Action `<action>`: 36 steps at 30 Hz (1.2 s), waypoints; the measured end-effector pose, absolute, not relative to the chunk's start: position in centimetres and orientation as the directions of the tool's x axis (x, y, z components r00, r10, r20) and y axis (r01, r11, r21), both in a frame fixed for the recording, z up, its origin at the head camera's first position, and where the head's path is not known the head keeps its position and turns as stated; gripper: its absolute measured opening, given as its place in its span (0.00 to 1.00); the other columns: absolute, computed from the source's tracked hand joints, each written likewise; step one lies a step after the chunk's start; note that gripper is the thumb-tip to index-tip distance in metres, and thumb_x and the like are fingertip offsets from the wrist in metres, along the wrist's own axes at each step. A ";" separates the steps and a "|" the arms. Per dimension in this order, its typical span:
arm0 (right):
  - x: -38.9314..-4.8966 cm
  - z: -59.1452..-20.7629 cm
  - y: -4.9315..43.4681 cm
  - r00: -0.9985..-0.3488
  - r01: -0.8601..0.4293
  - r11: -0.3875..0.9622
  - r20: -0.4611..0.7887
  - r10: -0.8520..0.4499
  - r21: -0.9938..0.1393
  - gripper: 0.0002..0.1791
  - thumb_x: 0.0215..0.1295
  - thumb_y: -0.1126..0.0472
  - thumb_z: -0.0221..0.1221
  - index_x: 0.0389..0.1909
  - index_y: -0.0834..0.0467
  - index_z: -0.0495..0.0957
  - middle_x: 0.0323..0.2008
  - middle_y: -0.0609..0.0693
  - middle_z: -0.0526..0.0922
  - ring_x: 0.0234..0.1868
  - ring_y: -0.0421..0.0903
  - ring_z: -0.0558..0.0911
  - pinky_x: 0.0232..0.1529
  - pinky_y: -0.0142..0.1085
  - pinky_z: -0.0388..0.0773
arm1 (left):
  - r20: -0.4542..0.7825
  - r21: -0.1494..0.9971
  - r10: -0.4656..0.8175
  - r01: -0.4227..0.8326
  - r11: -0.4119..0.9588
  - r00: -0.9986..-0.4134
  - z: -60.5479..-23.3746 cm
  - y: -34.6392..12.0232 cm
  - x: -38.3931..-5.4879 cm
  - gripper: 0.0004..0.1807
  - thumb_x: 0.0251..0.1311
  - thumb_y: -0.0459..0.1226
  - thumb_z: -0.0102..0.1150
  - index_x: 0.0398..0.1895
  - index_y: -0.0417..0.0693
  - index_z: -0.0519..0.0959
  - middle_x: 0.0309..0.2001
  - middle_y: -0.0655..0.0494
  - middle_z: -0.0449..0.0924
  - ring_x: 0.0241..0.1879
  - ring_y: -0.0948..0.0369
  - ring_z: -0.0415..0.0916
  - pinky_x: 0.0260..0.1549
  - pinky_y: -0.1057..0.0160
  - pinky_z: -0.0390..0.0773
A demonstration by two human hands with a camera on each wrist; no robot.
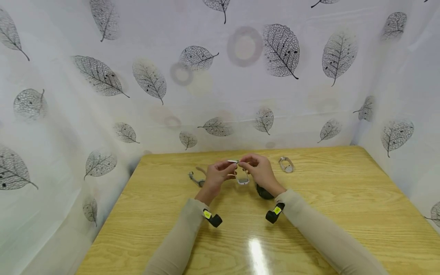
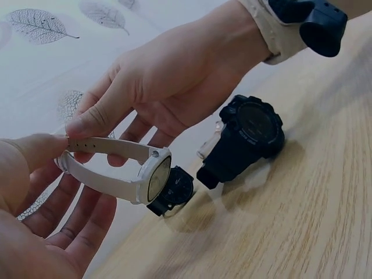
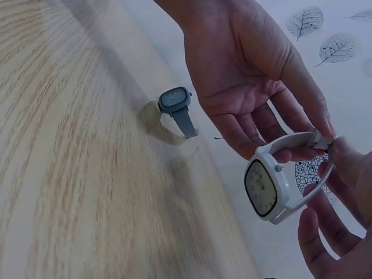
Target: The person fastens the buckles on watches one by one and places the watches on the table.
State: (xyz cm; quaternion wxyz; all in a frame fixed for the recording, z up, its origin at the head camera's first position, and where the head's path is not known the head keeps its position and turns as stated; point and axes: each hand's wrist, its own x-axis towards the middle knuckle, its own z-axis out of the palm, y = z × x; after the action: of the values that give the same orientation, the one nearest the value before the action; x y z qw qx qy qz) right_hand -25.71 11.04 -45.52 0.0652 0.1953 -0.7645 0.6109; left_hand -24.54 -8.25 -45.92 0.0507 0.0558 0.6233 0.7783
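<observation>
Between both hands hangs a white wristwatch (image 3: 267, 186), its squarish case lower than the strap ends, which meet in a loop. My left hand (image 1: 219, 176) pinches the strap near the buckle with thumb and fingers. From the other side, my right hand (image 1: 260, 170) pinches the strap at the same spot, the two thumbs close together. In the left wrist view the strap (image 2: 102, 177) shows a row of small holes on one side. The white case (image 1: 243, 182) is above the table in the head view. The fingers partly hide the buckle.
On the wooden table (image 1: 144, 229) a grey watch (image 1: 197, 180) lies beside my left hand. A large black watch (image 2: 250, 133) and a smaller black watch (image 2: 177, 189) lie by my right hand. Farther right is a beige watch (image 1: 287, 165). A leaf-patterned curtain (image 1: 220, 95) surrounds the table.
</observation>
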 end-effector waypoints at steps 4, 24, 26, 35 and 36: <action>-25.7 -45.6 11.0 -0.918 -0.376 0.190 0.335 -0.214 -0.907 0.06 0.69 0.57 0.67 0.41 0.55 0.86 0.38 0.67 0.85 0.38 0.69 0.84 0.37 0.60 0.83 | 0.022 0.976 0.144 -0.010 -0.217 -0.989 -46.1 -8.2 -24.5 0.15 0.67 0.37 0.68 0.50 0.33 0.84 0.40 0.50 0.86 0.37 0.58 0.84 0.43 0.54 0.88; -25.5 -45.8 11.1 -0.907 -0.396 0.221 0.342 -0.244 -0.891 0.07 0.69 0.54 0.67 0.41 0.53 0.86 0.37 0.65 0.87 0.35 0.67 0.84 0.29 0.36 0.80 | -0.047 0.975 0.137 -0.075 -0.209 -0.989 -46.1 -8.1 -24.6 0.17 0.66 0.41 0.69 0.48 0.34 0.85 0.39 0.51 0.87 0.37 0.56 0.85 0.51 0.42 0.84; -25.5 -45.8 11.1 -0.908 -0.395 0.222 0.341 -0.244 -0.891 0.07 0.69 0.54 0.67 0.41 0.53 0.86 0.37 0.64 0.87 0.35 0.67 0.84 0.30 0.37 0.81 | -0.043 0.975 0.134 -0.071 -0.210 -0.990 -46.2 -8.1 -24.6 0.17 0.66 0.41 0.70 0.48 0.35 0.85 0.40 0.51 0.86 0.37 0.57 0.85 0.50 0.43 0.84; -25.5 -45.5 11.3 -0.901 -0.397 0.214 0.334 -0.278 -0.893 0.14 0.73 0.56 0.64 0.54 0.57 0.84 0.45 0.53 0.89 0.41 0.57 0.88 0.39 0.38 0.86 | -0.005 0.950 0.075 -0.028 -0.312 -0.997 -45.9 -8.3 -24.7 0.14 0.66 0.41 0.69 0.46 0.38 0.86 0.40 0.50 0.86 0.39 0.52 0.85 0.43 0.54 0.88; -25.5 -45.5 11.4 -0.900 -0.396 0.213 0.332 -0.284 -0.893 0.14 0.74 0.57 0.63 0.55 0.59 0.83 0.46 0.54 0.88 0.42 0.60 0.87 0.40 0.38 0.86 | 0.000 0.948 0.067 -0.021 -0.318 -0.998 -45.8 -8.3 -24.7 0.14 0.67 0.40 0.69 0.46 0.38 0.86 0.40 0.50 0.86 0.38 0.53 0.85 0.43 0.54 0.88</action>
State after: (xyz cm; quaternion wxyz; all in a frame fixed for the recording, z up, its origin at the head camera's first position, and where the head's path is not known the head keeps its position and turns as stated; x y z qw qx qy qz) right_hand -25.52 11.39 -45.50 0.0479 0.2188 -0.7772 0.5881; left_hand -24.69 -8.35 -45.76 0.0273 0.0197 0.5834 0.8115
